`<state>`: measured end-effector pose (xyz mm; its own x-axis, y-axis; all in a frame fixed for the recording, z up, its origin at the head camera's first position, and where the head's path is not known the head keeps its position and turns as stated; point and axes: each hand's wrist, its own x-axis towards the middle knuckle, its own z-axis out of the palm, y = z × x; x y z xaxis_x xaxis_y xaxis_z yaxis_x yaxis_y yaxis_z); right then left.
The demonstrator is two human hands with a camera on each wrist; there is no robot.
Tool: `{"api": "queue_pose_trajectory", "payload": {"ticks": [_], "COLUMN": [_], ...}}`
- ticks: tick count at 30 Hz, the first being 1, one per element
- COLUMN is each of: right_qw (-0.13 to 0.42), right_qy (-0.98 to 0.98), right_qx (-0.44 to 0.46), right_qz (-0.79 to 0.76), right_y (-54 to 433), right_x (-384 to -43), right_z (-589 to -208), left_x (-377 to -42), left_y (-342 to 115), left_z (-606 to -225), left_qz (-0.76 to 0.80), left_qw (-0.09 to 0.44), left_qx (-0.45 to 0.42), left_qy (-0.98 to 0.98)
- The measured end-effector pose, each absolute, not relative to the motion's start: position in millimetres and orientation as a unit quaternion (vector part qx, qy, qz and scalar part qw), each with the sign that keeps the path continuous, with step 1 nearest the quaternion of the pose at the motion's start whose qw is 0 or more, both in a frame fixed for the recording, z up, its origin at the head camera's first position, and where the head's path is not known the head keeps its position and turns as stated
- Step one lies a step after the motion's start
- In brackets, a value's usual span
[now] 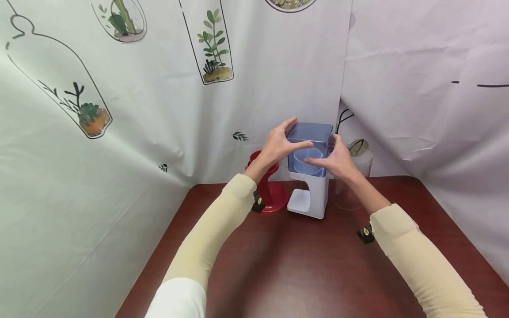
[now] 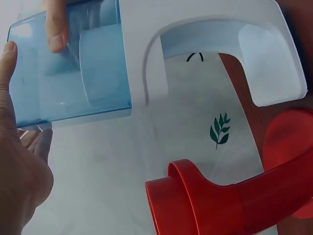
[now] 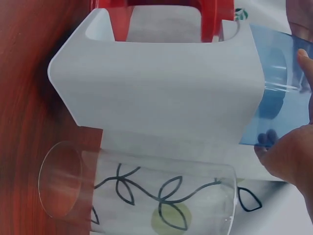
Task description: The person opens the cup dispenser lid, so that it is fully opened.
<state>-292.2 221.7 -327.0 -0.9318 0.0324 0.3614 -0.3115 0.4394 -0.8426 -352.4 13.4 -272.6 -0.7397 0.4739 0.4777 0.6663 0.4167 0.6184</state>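
A small dispenser stands upright at the back of the table, with a see-through blue box-shaped tank (image 1: pixel 312 131) on a white C-shaped base (image 1: pixel 319 194). A rounded cup-like part shows through the blue walls. My left hand (image 1: pixel 278 143) holds the tank's left side, thumb across the front. On the other side, my right hand (image 1: pixel 338 161) grips it, its thumb also in front. The tank's lower edge meets the base in the left wrist view. Fingers behind the tank are partly hidden.
A red stand with a round foot (image 1: pixel 278 201) is left of the dispenser, close to my left forearm. To the right stands a clear cylinder (image 3: pixel 146 196). A white curtain with printed plants (image 1: pixel 262 66) hangs behind the dark red table (image 1: pixel 294 265).
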Motion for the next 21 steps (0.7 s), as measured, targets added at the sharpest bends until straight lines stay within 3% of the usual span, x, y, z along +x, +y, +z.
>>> {"api": "queue_pose_trajectory", "payload": {"ticks": [21], "right_qw": [0.165], "right_qy": [-0.828], "right_qx": [0.137], "right_qz": [0.518], "right_y": [212], "right_x": [-242], "right_z": [-344], "left_x": [-315], "left_y": [-20], "left_z": [-288], "left_qz": [-0.401], "left_qw": [0.068], "left_qx": [-0.403], "left_qy": [-0.820]}}
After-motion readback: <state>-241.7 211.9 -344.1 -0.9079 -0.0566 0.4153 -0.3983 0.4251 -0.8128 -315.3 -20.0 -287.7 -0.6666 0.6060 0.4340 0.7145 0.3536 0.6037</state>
